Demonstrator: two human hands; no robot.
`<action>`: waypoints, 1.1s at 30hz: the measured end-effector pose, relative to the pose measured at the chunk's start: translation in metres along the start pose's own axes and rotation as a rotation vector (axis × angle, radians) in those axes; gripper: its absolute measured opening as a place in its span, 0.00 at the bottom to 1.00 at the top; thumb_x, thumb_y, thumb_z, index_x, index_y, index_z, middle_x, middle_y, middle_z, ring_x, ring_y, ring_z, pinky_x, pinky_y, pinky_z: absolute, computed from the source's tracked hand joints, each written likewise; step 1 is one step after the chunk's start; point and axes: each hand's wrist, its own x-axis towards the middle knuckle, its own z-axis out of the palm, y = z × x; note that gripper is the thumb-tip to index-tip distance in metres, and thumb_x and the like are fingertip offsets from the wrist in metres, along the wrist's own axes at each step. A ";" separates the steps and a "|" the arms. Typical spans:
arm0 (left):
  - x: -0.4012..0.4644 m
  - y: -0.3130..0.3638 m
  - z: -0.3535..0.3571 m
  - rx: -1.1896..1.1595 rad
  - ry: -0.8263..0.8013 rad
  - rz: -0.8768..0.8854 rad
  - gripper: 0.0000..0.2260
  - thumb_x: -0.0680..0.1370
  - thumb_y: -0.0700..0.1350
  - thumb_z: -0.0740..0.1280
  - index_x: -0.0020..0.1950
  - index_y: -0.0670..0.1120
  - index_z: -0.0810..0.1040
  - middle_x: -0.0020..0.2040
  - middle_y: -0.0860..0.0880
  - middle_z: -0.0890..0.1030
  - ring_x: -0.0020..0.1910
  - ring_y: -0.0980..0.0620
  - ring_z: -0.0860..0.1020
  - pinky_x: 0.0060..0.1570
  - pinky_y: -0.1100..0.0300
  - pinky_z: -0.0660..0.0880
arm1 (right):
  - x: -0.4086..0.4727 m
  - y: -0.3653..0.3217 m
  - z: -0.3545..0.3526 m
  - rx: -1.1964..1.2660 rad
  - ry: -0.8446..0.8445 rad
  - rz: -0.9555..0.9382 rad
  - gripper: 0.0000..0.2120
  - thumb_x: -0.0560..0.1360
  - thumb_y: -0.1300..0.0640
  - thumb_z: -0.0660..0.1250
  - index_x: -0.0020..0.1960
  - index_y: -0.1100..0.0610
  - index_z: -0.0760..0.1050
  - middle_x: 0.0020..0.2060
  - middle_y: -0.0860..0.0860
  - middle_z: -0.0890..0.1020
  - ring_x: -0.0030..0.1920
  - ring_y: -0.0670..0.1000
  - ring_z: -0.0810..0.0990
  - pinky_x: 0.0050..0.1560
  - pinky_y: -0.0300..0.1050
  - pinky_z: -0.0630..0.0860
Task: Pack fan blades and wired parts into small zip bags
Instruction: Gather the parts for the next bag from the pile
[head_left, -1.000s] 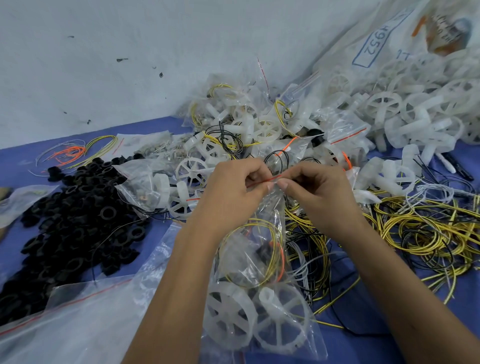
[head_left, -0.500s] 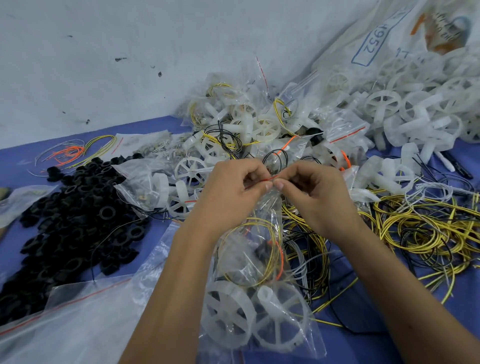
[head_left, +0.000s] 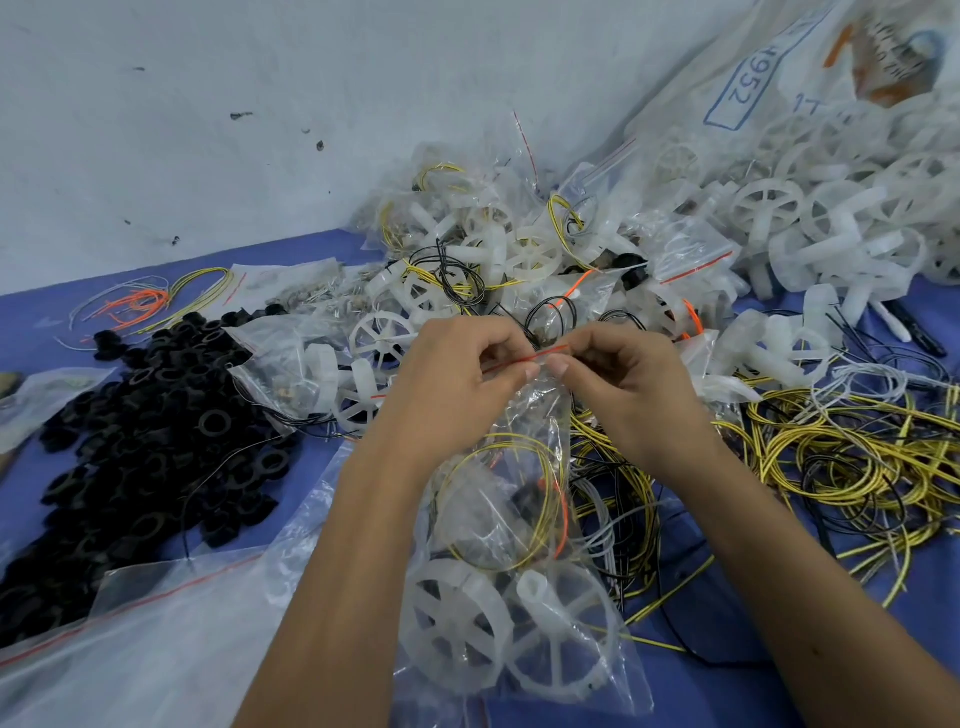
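Observation:
A small clear zip bag (head_left: 519, 545) hangs in front of me, holding two white fan blades (head_left: 457, 618) and a coil of yellow and orange wire (head_left: 511, 499). My left hand (head_left: 457, 374) and my right hand (head_left: 623, 379) pinch the bag's red zip strip (head_left: 524, 357) at the top, thumbs and fingertips almost touching each other. The bag's bottom rests low over the blue table (head_left: 737, 644).
A heap of black rings (head_left: 140, 441) lies at left. Filled zip bags (head_left: 498, 260) pile up behind my hands. Loose white fan blades (head_left: 831, 223) spill from a big sack at right. Yellow and black wires (head_left: 857, 457) tangle at right. Empty bags (head_left: 130, 639) lie at lower left.
My hands have barely moved; the fingertips have shifted slightly along the red zip strip. The bag hangs in the same place.

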 end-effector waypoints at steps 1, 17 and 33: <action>0.000 -0.002 0.000 0.014 0.002 -0.012 0.05 0.76 0.47 0.76 0.41 0.54 0.83 0.34 0.59 0.80 0.35 0.60 0.79 0.37 0.63 0.73 | 0.000 0.000 0.000 -0.004 0.004 0.004 0.03 0.78 0.65 0.70 0.47 0.64 0.83 0.35 0.60 0.82 0.34 0.45 0.74 0.36 0.39 0.71; -0.001 -0.005 -0.004 0.035 -0.026 -0.010 0.06 0.76 0.47 0.76 0.41 0.55 0.82 0.35 0.59 0.81 0.39 0.60 0.79 0.39 0.67 0.72 | -0.001 0.005 0.003 0.040 0.004 0.027 0.04 0.78 0.63 0.72 0.48 0.56 0.84 0.38 0.55 0.86 0.38 0.53 0.81 0.43 0.54 0.79; -0.004 -0.010 -0.013 0.076 -0.009 0.012 0.06 0.76 0.44 0.76 0.41 0.51 0.82 0.36 0.56 0.82 0.39 0.57 0.79 0.42 0.60 0.73 | -0.001 0.007 0.003 -0.012 0.048 0.040 0.03 0.79 0.63 0.71 0.49 0.60 0.84 0.38 0.59 0.85 0.38 0.58 0.81 0.43 0.58 0.79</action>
